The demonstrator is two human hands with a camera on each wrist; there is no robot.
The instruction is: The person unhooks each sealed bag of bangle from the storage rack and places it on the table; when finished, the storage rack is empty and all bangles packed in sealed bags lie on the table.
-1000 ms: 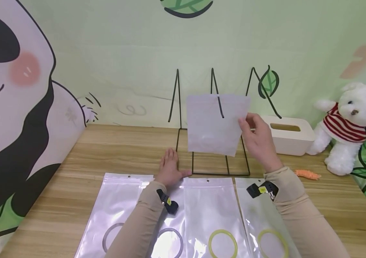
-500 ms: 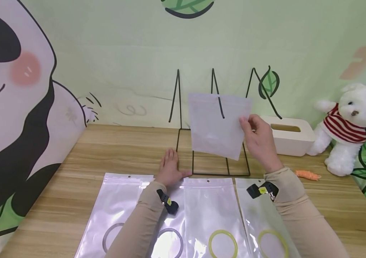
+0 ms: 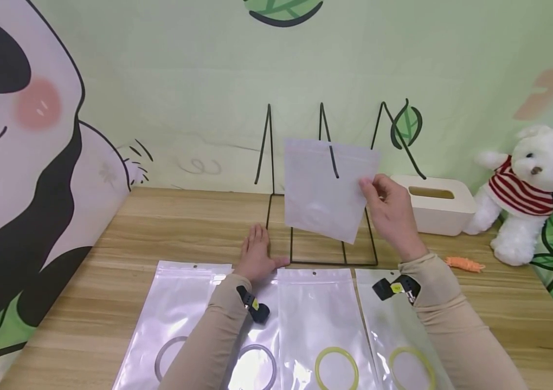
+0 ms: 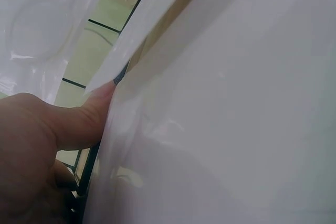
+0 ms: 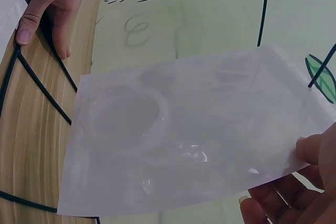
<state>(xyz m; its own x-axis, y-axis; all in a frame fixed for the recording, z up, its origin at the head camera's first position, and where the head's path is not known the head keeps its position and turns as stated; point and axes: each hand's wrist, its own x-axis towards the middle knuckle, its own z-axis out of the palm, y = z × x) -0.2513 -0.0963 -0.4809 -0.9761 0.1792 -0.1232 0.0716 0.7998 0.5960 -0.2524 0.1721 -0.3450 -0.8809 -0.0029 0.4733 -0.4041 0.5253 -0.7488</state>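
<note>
My right hand (image 3: pixel 392 211) pinches the right edge of a translucent white plastic zip bag (image 3: pixel 322 195) between thumb and fingers. The bag hangs upright at the middle prong of a black wire rack (image 3: pixel 333 264), and the prong's tip shows in front of it. Whether the prong passes through the bag's hole is not clear. In the right wrist view a faint ring (image 5: pixel 126 119) shows in the bag (image 5: pixel 210 124). My left hand (image 3: pixel 257 257) rests with extended fingers on the rack's left base, its thumb at the front corner. Part of this hand (image 4: pixel 58 140) shows in the left wrist view.
Several flat bags lie in front of the rack, including one with a yellow ring (image 3: pixel 336 349) and one with a grey ring (image 3: pixel 274 368). A beige tissue box (image 3: pixel 442 211), an orange cord bundle (image 3: pixel 465 264) and a white teddy bear (image 3: pixel 525 189) stand or lie at the right.
The held bag shifts slightly right and then back left, with its lower right corner now hanging lower than at first. The left hand stays on the rack.
</note>
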